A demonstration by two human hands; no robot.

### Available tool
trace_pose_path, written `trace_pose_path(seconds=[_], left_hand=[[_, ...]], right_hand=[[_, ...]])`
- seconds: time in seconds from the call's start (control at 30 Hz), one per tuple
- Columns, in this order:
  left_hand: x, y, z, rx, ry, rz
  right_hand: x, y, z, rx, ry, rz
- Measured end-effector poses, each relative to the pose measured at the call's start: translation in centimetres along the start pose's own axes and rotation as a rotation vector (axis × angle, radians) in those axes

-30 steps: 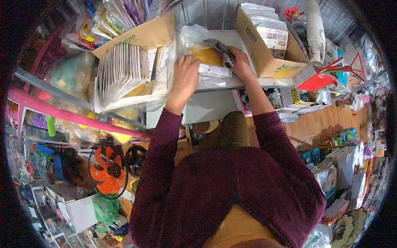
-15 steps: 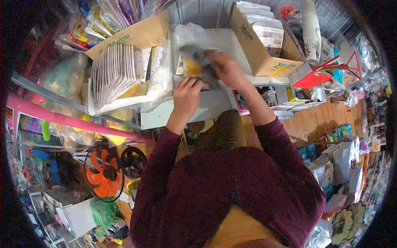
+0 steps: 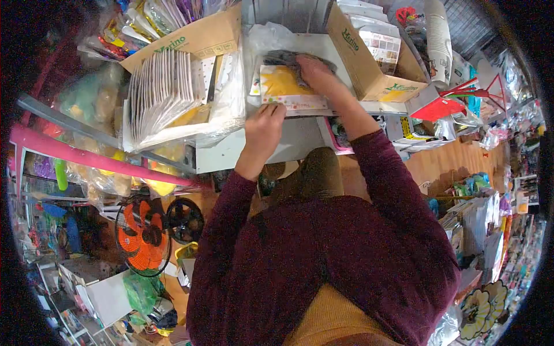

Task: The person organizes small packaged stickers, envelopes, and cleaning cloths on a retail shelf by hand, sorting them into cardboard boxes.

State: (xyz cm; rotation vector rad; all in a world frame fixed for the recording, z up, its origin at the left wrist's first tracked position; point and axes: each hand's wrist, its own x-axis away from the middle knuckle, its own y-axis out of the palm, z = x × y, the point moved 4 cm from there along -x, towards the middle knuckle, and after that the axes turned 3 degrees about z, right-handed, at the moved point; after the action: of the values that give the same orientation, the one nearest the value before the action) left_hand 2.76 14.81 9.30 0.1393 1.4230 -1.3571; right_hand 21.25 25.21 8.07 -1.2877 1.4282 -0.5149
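A person in a dark maroon knitted sweater (image 3: 323, 259) leans over a cluttered white shop shelf (image 3: 300, 141), seen from above by a head-worn camera. The right hand (image 3: 314, 72) lies flat, fingers spread, pressing a dark grey patterned cloth (image 3: 283, 57) against the far end of a flat yellow packet in clear plastic wrap (image 3: 281, 85), which rests on the shelf surface between 2 brown cardboard boxes. The left hand (image 3: 264, 128) is curled at the near edge of the shelf, its fingertips touching the near edge of the yellow packet's white printed border; whether it pinches the wrapper or only rests there cannot be told. The 2 hands are apart, 1 at each end of the packet. To the left, an open brown cardboard box with green lettering (image 3: 190, 40) holds a fanned row of thin white packets in clear sleeves (image 3: 158, 92), and bundles of bright packaged goods (image 3: 150, 17) hang above it. To the right, a second brown cardboard box with the same green lettering (image 3: 369, 69) holds white printed packets, with a tall stack of white paper cups (image 3: 438, 40) just beyond it and a red folded card (image 3: 441, 109) near its corner. Below the shelf, a pink rail (image 3: 86, 158) runs across, and an orange and black fan (image 3: 143, 237) stands on the floor.
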Motion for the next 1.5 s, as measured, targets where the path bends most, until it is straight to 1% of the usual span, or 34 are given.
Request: trace_pose_path(seconds=[0.03,0.1,0.13,0.17,0.2,0.23,0.27,0.3,0.33,0.4,0.43,0.5,0.53,0.6,0.67,0.7,0.77,0.8,0.83,0.9,0.93,0.97,1.03,1.1,1.17,1.23,1.27,1.3,1.33,1.37,1.43,1.47,1.5], left_hand=[[-0.1,0.0,-0.1,-0.006,0.003,0.004],[-0.2,-0.1,-0.2,-0.058,0.051,-0.023],[-0.7,-0.7,-0.1,-0.063,0.053,-0.014],[-1.1,-1.3,-0.2,-0.083,0.003,-0.028],[-1.7,-1.8,-0.3,-0.101,-0.045,-0.043],[-2.4,-2.5,-0.5,-0.100,-0.040,-0.037],[-3.0,-3.5,-1.0,-0.056,-0.043,0.054],[-3.6,-4.5,-1.3,-0.010,-0.048,0.141],[-4.4,-5.2,-1.0,-0.005,-0.043,0.137],[-5.3,-7.4,-0.6,0.028,-0.103,0.377],[-5.3,-7.3,-0.1,0.033,-0.100,0.368],[-5.1,-6.9,-0.3,0.236,-0.399,0.379],[-4.7,-5.9,-0.7,0.312,-0.476,0.329],[-3.2,-3.5,-1.6,0.319,-0.495,0.313],[-2.3,-1.9,-1.7,0.328,-0.533,0.259],[-1.7,-1.3,-1.6,0.331,-0.535,0.255],[-0.7,0.0,-1.9,0.393,-0.638,0.181],[-0.9,-0.4,-1.4,0.438,-0.465,0.227],[-0.7,0.0,-2.1,0.437,-0.465,0.226],[0.1,2.1,-4.1,0.598,-0.547,0.087],[-0.2,1.6,-3.7,0.535,-0.483,0.119],[-0.5,1.5,-3.5,0.535,-0.487,0.126],[-0.1,0.9,-3.1,0.278,-0.592,0.037],[-0.2,0.9,-3.0,0.312,-0.617,0.018],[-0.3,0.6,-2.4,0.347,-0.641,-0.004],[-0.8,0.1,-1.6,0.496,-0.728,0.035],[-0.8,0.0,-1.5,0.495,-0.716,0.036],[-0.7,0.1,-1.5,0.490,-0.696,0.050],[-0.8,0.1,-1.5,0.485,-0.677,0.065],[-0.9,0.1,-1.4,0.487,-0.662,0.069],[-0.9,0.1,-1.4,0.598,-0.705,0.074],[-1.8,-1.3,-0.5,0.438,-0.576,0.093],[-3.0,-2.7,0.3,0.327,-0.405,0.164]], right_hand=[[-0.3,-0.6,-0.1,-0.001,-0.006,0.005],[-0.8,-1.3,0.5,0.069,0.210,-0.102],[-0.2,-1.8,0.5,0.018,0.220,-0.005],[0.1,-2.2,0.7,0.023,0.212,0.001],[0.3,-3.1,1.1,-0.101,0.264,0.126],[0.5,-3.8,1.6,-0.225,0.318,0.251],[0.5,-4.5,1.5,-0.551,0.402,0.355],[0.7,-5.9,1.1,-0.629,0.302,0.504],[1.1,-9.0,-1.0,-0.704,0.202,0.651],[1.8,-13.9,-3.4,-0.519,0.092,0.767],[2.3,-15.9,-4.4,-0.534,0.052,0.821],[3.0,-18.1,-5.0,-0.603,-0.047,0.931],[3.3,-18.2,-5.1,-0.601,-0.042,0.933],[4.3,-18.4,-6.3,-0.330,-0.077,0.986],[5.3,-16.1,-8.3,-0.295,-0.034,0.836],[5.4,-14.7,-9.5,-0.279,-0.139,0.738],[5.9,-9.3,-10.4,-0.227,-0.198,0.399],[6.5,-5.9,-10.6,-0.140,-0.220,0.242],[7.3,-4.2,-11.0,-0.142,-0.219,0.243],[8.5,-1.6,-11.8,0.034,-0.228,0.120],[8.5,-1.4,-11.4,0.033,-0.229,0.115],[8.0,-1.1,-10.7,0.041,-0.202,0.075],[7.8,-0.6,-9.8,0.034,-0.155,0.028],[6.6,-0.8,-8.2,0.183,-0.131,0.019],[5.3,-1.5,-6.7,0.196,-0.113,0.035],[3.9,-1.4,-3.3,0.000,0.322,-0.280],[3.9,-1.1,-1.6,0.000,0.323,-0.269],[4.0,-1.1,0.1,0.020,0.186,-0.074],[3.9,-2.2,0.1,0.042,0.048,0.120],[3.8,-2.3,0.4,0.047,0.047,0.134],[4.3,-2.4,0.6,0.022,0.087,0.130],[4.6,-2.0,0.9,-0.062,0.217,0.088],[4.6,-1.7,1.4,-0.059,0.221,0.106]])
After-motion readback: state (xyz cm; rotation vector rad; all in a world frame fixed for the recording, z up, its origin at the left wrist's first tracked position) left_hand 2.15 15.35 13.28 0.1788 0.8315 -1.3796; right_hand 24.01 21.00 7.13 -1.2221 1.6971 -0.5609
